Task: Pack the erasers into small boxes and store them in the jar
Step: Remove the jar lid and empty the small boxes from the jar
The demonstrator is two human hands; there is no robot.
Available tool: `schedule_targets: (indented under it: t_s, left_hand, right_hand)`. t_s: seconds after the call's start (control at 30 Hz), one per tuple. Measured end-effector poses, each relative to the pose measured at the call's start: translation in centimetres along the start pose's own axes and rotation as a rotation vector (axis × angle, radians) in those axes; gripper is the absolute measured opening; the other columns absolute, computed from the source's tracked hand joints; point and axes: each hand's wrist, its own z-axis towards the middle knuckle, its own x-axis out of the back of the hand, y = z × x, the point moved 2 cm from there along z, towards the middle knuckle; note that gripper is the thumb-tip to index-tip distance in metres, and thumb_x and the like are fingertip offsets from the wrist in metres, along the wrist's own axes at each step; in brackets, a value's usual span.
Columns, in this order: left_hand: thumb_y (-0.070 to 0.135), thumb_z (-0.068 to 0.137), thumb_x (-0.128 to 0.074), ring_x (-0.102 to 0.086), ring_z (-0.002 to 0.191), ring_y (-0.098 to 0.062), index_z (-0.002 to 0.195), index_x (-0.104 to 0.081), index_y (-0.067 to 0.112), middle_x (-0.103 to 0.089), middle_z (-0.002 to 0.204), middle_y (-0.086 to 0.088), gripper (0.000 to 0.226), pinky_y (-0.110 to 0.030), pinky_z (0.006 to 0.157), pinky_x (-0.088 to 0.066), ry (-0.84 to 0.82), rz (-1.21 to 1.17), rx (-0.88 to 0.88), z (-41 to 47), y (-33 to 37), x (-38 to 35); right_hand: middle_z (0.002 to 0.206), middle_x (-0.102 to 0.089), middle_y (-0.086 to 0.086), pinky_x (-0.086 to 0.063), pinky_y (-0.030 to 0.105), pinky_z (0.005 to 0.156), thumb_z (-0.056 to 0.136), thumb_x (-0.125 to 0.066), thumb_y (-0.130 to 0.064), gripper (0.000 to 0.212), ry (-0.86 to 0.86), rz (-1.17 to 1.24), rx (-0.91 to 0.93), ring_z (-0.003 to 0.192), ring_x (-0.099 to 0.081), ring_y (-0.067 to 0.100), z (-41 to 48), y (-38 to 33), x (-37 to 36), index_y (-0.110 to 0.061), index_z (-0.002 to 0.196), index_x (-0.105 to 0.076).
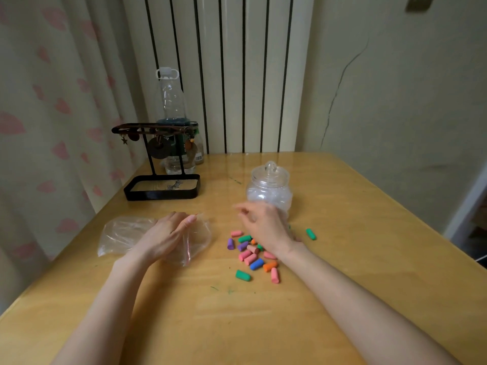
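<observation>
Packing looks barely begun: erasers [250,258] lie loose beside the lidded jar [269,192], the left hand [168,234] rests flat on a plastic bag [122,233], and the blurred right hand [263,225] hovers spread, seemingly empty.

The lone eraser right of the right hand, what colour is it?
The eraser is green; head view shows it.

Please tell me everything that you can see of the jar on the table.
The jar is clear, glass or plastic by its look, round-bellied, with a knobbed lid closed on top. Whitish contents, too blurred to name, fill it. It stands upright on the wooden table, behind the erasers. The right hand hides its lower front; contact cannot be told.
</observation>
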Motion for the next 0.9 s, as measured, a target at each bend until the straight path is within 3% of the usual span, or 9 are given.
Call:
schedule_targets:
  t_s: [0.07, 0.13, 0.23, 0.3, 0.47, 0.57, 0.67, 0.77, 0.9]
  left_hand:
    - [0.09, 0.064, -0.01, -0.052, 0.106, -0.02, 0.12, -0.055, 0.016, -0.055, 0.108, 0.004, 0.104, -0.036, 0.092, -0.041, 0.046, -0.009, -0.045, 0.3, 0.1, 0.2]
    - [0.092, 0.06, -0.006, -0.051, 0.112, -0.02, 0.125, -0.053, 0.015, -0.057, 0.118, -0.001, 0.111, -0.035, 0.093, -0.042, 0.079, -0.015, -0.074, 0.6, 0.5, 0.3]
    - [0.09, 0.065, -0.009, -0.049, 0.119, -0.019, 0.127, -0.052, 0.018, -0.055, 0.13, -0.004, 0.104, -0.036, 0.097, -0.042, 0.115, -0.035, -0.141, 0.4, 1.6, 0.2]
    - [0.083, 0.074, -0.017, -0.049, 0.119, -0.016, 0.126, -0.053, 0.02, -0.055, 0.13, -0.002, 0.089, -0.034, 0.097, -0.041, 0.148, -0.065, -0.191, 0.0, 3.0, -0.1]
    - [0.043, 0.085, -0.056, -0.048, 0.119, -0.01, 0.129, -0.048, 0.015, -0.054, 0.132, -0.001, 0.053, -0.021, 0.096, -0.037, 0.338, -0.16, -0.261, -1.0, 7.1, -1.6]
    - [0.059, 0.068, -0.067, -0.034, 0.131, -0.012, 0.141, -0.03, 0.013, -0.035, 0.144, -0.007, 0.094, -0.025, 0.107, -0.028, 0.384, -0.212, -0.341, -1.2, 8.3, -2.5]
    - [0.076, 0.05, -0.066, -0.025, 0.137, -0.02, 0.145, -0.009, 0.023, -0.016, 0.148, -0.006, 0.123, -0.036, 0.113, -0.025, 0.424, -0.512, -0.211, -1.3, 8.7, -2.2]
    - [0.062, 0.058, -0.076, -0.036, 0.13, -0.015, 0.143, -0.001, 0.041, -0.023, 0.14, 0.02, 0.115, -0.042, 0.105, -0.039, 0.378, -0.984, -0.101, -1.4, 9.0, -1.1]
    - [0.071, 0.057, -0.066, -0.046, 0.126, -0.022, 0.132, -0.022, 0.057, -0.029, 0.148, 0.006, 0.088, -0.053, 0.089, -0.05, 0.307, -1.216, -0.031, -1.4, 8.3, -0.6]
  right_hand:
    - [0.096, -0.069, 0.002, -0.05, 0.025, 0.081, 0.083, -0.061, -0.015, 0.019, 0.435, -0.033, 0.076, 0.089, -0.06, 0.013, 0.8, 0.0, 2.2, -0.017, 0.101, -0.069]
    - [0.117, -0.059, 0.006, -0.035, 0.022, 0.092, 0.079, -0.066, -0.03, 0.042, 0.586, -0.138, -0.06, 0.106, -0.051, 0.017, 2.5, 1.2, 3.8, -0.018, 0.118, -0.058]
    - [0.149, -0.029, 0.008, -0.029, 0.039, 0.107, 0.065, -0.072, -0.059, 0.095, 0.121, -0.09, -0.439, 0.133, -0.03, 0.027, 5.6, 3.9, 4.0, -0.024, 0.142, -0.028]
    - [0.146, -0.031, 0.008, -0.035, 0.041, 0.103, 0.064, -0.074, -0.059, 0.095, -0.12, -0.029, -0.531, 0.131, -0.034, 0.029, 6.6, 4.7, 3.4, -0.024, 0.14, -0.03]
    - [0.125, -0.045, 0.008, -0.041, 0.032, 0.087, 0.066, -0.076, -0.048, 0.071, 0.027, 0.051, -0.518, 0.116, -0.048, 0.029, 7.4, 4.9, 3.5, -0.024, 0.124, -0.044]
    - [0.126, -0.046, 0.005, -0.038, 0.027, 0.087, 0.067, -0.076, -0.046, 0.072, 0.094, 0.21, -0.424, 0.116, -0.047, 0.023, 7.9, 2.7, 4.8, -0.022, 0.126, -0.042]
    - [0.134, -0.043, 0.004, -0.044, 0.038, 0.095, 0.066, -0.071, -0.054, 0.08, -0.021, 0.482, -0.387, 0.118, -0.046, 0.021, 7.6, -0.6, 5.2, -0.028, 0.133, -0.036]
    - [0.132, -0.048, 0.002, -0.054, 0.047, 0.085, 0.066, -0.066, -0.066, 0.073, -0.128, 0.684, -0.446, 0.112, -0.056, 0.022, 6.6, -2.5, 5.1, -0.033, 0.126, -0.042]
    - [0.1, -0.061, -0.005, -0.058, 0.031, 0.069, 0.076, -0.069, -0.049, 0.047, -0.098, 0.764, -0.43, 0.092, -0.065, 0.017, 5.6, -3.1, 4.9, -0.021, 0.111, -0.054]
